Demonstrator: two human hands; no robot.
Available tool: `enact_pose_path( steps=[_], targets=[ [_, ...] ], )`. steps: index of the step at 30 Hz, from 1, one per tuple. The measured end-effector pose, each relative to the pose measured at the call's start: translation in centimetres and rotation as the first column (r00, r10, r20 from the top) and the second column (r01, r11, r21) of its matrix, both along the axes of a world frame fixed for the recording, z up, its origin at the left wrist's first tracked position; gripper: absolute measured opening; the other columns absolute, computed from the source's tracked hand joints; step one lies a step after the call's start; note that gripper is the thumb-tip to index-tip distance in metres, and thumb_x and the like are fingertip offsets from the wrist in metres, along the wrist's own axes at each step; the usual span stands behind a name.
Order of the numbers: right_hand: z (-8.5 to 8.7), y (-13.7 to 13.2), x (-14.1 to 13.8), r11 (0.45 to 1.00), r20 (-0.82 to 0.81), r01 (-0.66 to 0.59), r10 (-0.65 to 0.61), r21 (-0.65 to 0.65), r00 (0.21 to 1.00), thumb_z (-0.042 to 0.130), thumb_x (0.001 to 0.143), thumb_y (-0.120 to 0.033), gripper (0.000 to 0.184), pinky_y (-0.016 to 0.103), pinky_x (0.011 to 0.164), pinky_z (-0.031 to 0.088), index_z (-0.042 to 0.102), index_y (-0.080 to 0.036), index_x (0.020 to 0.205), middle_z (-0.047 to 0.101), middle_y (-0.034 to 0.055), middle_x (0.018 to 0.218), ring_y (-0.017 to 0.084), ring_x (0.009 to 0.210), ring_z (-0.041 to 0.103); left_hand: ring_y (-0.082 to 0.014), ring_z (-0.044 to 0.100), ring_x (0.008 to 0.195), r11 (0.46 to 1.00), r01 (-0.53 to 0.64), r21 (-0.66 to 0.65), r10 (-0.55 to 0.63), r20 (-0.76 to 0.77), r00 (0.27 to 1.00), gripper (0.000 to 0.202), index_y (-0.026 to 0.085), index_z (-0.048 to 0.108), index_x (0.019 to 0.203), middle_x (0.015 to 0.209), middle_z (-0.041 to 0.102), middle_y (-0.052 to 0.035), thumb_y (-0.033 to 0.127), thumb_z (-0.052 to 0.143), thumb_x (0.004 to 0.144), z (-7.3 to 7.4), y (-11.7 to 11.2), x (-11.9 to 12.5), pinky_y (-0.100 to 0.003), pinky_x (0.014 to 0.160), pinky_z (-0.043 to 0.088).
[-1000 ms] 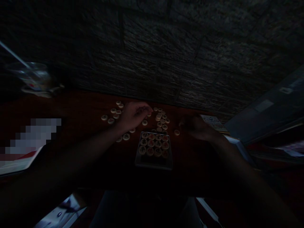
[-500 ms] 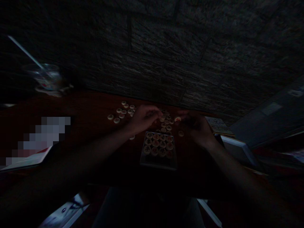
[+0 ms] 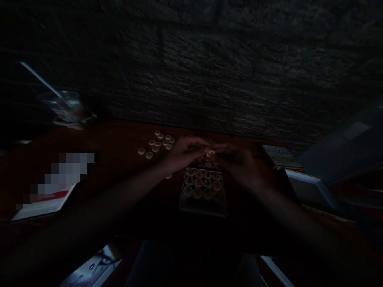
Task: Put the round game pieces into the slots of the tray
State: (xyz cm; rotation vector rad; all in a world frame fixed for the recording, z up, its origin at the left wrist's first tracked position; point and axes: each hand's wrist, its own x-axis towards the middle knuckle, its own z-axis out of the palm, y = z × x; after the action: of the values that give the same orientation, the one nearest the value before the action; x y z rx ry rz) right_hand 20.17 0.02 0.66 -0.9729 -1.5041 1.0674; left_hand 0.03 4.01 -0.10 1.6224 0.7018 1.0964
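Note:
My left hand [image 3: 187, 151] and my right hand [image 3: 241, 162] meet just beyond the tray. Between their fingertips is a round xiangqi piece [image 3: 210, 154] with a red character, touched from both sides. On the near side of my hands lies a clear shallow tray [image 3: 203, 207], filled in its far part with rows of xiangqi pieces [image 3: 198, 182] marked in red and black. More loose pieces [image 3: 208, 164] lie under and behind my hands, partly hidden by them. To the left of my left hand, several others [image 3: 155, 149] are spread on the table.
A plastic cup with a straw [image 3: 67, 107] stands at the back left by the stone wall [image 3: 185, 87]. At the right are a box with dark writing [image 3: 281, 156] and an open box-like lid [image 3: 311, 187]. A red and white printed item [image 3: 50, 203] lies left on the wooden table [image 3: 116, 139].
My right hand has moved left with the red-marked piece, and my left hand's fingers have come to it. The hands were apart before. The view has shifted slightly.

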Motion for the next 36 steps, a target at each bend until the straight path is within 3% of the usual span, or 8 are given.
enact_pose_path(
  steps=[7,14,20,26,36],
  targets=[
    [-0.5,-0.1,0.7,0.998,-0.010,0.052,-0.052,0.038,0.999,0.090,0.077,-0.035,0.021,0.035,0.081,0.064,0.085,-0.027,0.096,0.084,0.0029,0.094,0.019,0.082,0.078,-0.0144,0.077,0.076,0.992,0.003,0.128,0.008,-0.081,0.997,0.018,0.016,0.082,0.097,0.092,0.083,-0.0078,0.027,0.081,0.083,0.4,-1.0,0.3,-0.022,0.068,0.059],
    [-0.5,-0.4,0.0,0.998,-0.063,0.063,-0.063,-0.003,0.996,0.093,0.073,-0.041,0.025,0.027,0.065,0.062,0.083,-0.022,0.087,0.082,0.0026,0.080,0.015,0.067,0.075,-0.0134,0.075,0.066,0.994,-0.057,0.095,0.062,-0.057,0.996,0.021,0.014,0.080,0.098,0.083,0.082,-0.0066,0.027,0.084,0.082,0.4,-1.4,0.6,-0.022,0.061,0.059],
    [-0.1,-0.7,-0.3,0.995,-0.014,0.093,-0.094,-0.039,0.996,0.093,0.072,-0.048,0.032,0.023,0.051,0.055,0.081,-0.018,0.075,0.077,0.0031,0.066,0.013,0.053,0.067,-0.0166,0.079,0.077,0.989,-0.031,0.145,0.041,-0.062,0.997,0.018,0.017,0.081,0.096,0.090,0.084,-0.0073,0.025,0.083,0.081,0.4,-1.7,0.6,-0.023,0.068,0.062],
    [0.2,-0.9,-0.4,0.996,-0.034,0.067,-0.070,-0.061,0.997,0.090,0.074,-0.051,0.033,0.024,0.054,0.057,0.083,-0.018,0.078,0.078,0.0041,0.067,0.013,0.055,0.069,-0.0171,0.080,0.080,0.990,-0.015,0.141,0.024,-0.058,0.998,0.026,0.018,0.080,0.106,0.091,0.084,-0.0067,0.023,0.084,0.081,0.3,-1.5,0.5,-0.025,0.071,0.063],
    [-0.3,-0.9,-0.1,0.999,-0.055,0.023,-0.024,-0.024,0.998,0.089,0.076,-0.041,0.022,0.029,0.063,0.061,0.086,-0.023,0.088,0.081,0.0028,0.076,0.016,0.062,0.073,-0.0165,0.078,0.073,0.996,-0.073,0.054,0.075,-0.019,0.997,0.023,0.018,0.082,0.100,0.090,0.083,-0.0068,0.033,0.083,0.084,0.5,-1.7,0.6,-0.026,0.069,0.063]
  ],
)
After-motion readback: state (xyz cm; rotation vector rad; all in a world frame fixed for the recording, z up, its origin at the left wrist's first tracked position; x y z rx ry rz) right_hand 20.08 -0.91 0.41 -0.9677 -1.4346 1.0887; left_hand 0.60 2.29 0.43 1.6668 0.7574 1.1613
